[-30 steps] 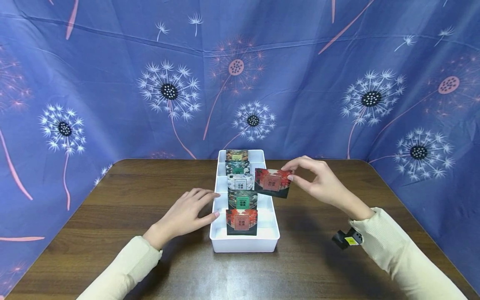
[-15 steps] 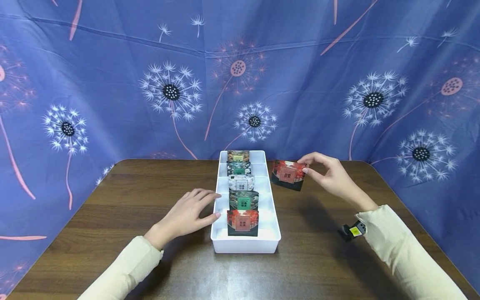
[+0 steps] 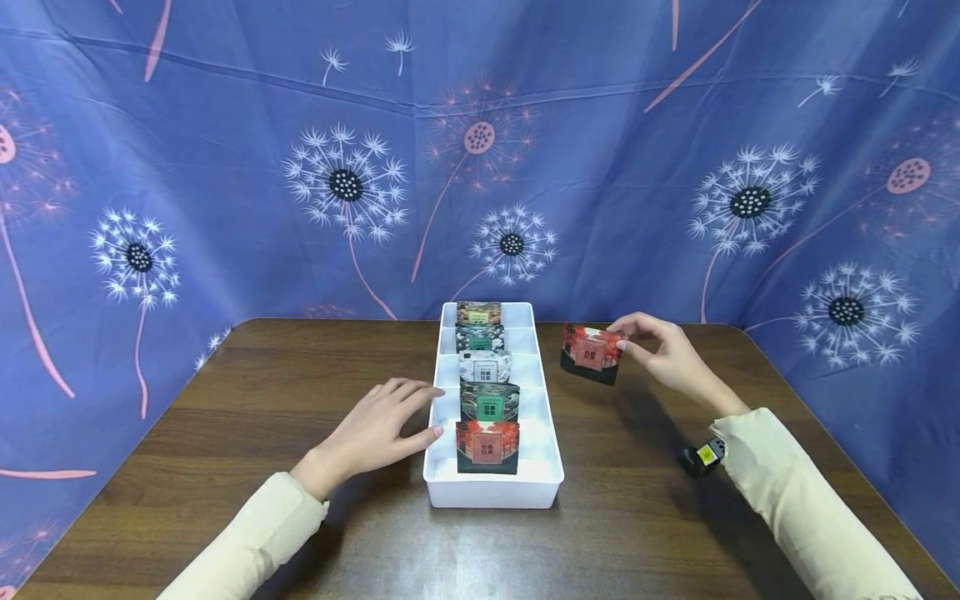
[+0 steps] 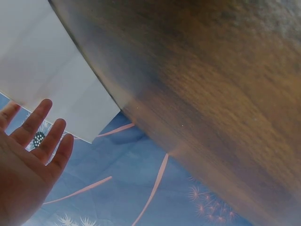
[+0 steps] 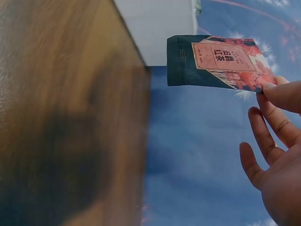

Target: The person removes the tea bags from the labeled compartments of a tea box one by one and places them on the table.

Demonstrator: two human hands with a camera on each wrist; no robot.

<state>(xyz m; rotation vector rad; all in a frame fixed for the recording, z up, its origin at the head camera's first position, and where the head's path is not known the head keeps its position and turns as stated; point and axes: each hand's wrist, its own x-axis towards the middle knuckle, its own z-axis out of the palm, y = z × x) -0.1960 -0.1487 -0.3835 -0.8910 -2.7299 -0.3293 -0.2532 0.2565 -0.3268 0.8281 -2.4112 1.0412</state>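
My right hand (image 3: 667, 358) pinches a red and black tea sachet (image 3: 591, 353) by its upper right corner, above the table to the right of the white tray. In the right wrist view, thumb and forefinger grip the sachet (image 5: 216, 63) while the other fingers are spread. My left hand (image 3: 375, 429) touches the tray's left rim with relaxed fingers; the left wrist view has that hand (image 4: 33, 160) beside the tray wall. Inside the divided white tray (image 3: 495, 493) stand a red sachet (image 3: 487, 448) in front, then a green one (image 3: 489, 404), then a white one (image 3: 484, 367).
Behind these, a dark sachet with a green label (image 3: 480, 338) and a brown one with a yellow label (image 3: 478, 313) stand in the tray's far compartments. The wooden table (image 3: 285, 367) ends at a blue dandelion-print cloth (image 3: 600, 167).
The right hand has carried the red sachet rightward, from over the tray's right edge to beside the tray. The left hand has stayed at the left rim.
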